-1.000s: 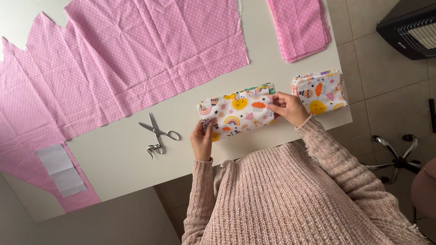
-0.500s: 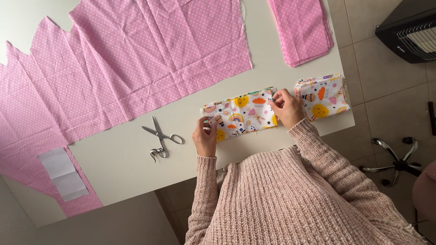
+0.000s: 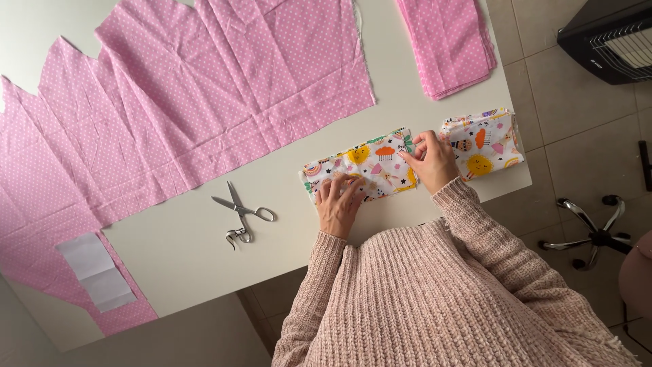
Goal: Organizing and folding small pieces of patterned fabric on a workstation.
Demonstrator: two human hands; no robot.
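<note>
From my seat I read everything off the printed cloth strip [image 3: 367,170], which lies flat near the front edge of the white table [image 3: 183,251], just ahead of the knitted pink sleeves.

My left hand [image 3: 337,202] rests on the strip's near left end, fingers spread and flat, pinning it without closing around anything. My right hand [image 3: 429,160] is at the strip's right end, thumb and forefinger drawn together on the top corner, so it is pinched onto the cloth there.

To do this well, I judge the left palm should stay heavy so the strip does not creep, while the right fingers pull the corner taut and square it to the long edge; any slack between the hands would leave a crooked crease.

Just right of the strip, close to the right hand, sits a folded stack of the same printed cloth [image 3: 483,143]. Left of the strip, well apart, lie the scissors [image 3: 239,216], blades together. Beyond the strip spreads a large pink dotted cloth [image 3: 204,95], with a white paper piece [image 3: 95,270] on its far left tail, and a folded pink pile [image 3: 451,44] beyond the stack.
</note>
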